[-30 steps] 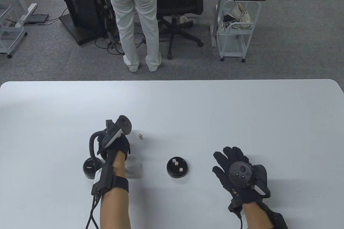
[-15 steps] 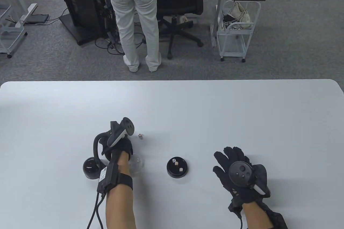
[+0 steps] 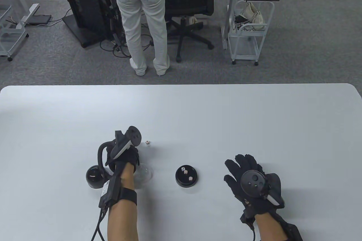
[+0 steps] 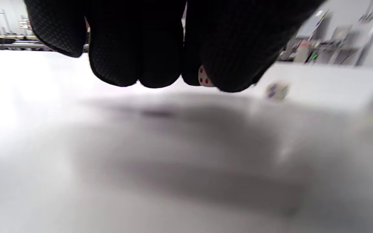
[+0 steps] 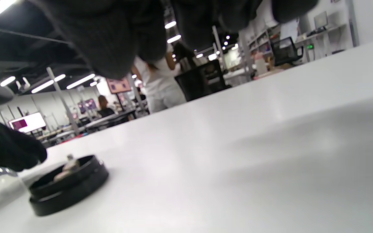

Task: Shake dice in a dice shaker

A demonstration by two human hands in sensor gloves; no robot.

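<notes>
The shaker's black round base [image 3: 185, 180] lies on the white table [image 3: 198, 111] with three white dice [image 3: 185, 172] in it; it also shows in the right wrist view [image 5: 66, 191]. A clear dome [image 3: 144, 173] and a black dome [image 3: 94, 177] lie by my left wrist. My left hand [image 3: 125, 156] is curled just above the table, and in the left wrist view its fingertips [image 4: 231, 71] pinch a white die with red pips [image 4: 203, 77]. One loose die [image 3: 147, 142] lies just right of it, seen blurred in the left wrist view [image 4: 277, 90]. My right hand [image 3: 245, 169] rests flat, fingers spread, right of the base, holding nothing.
Beyond the table's far edge a person in white [image 3: 141, 20] stands by an office chair [image 3: 192, 3], a computer tower [image 3: 90, 6] and a white trolley [image 3: 249, 29]. Bare table surface lies behind and to the right of the hands.
My left hand and forearm shifted slightly right, then a little back left, near the clear dome. The right hand, the base and the loose die have not moved.
</notes>
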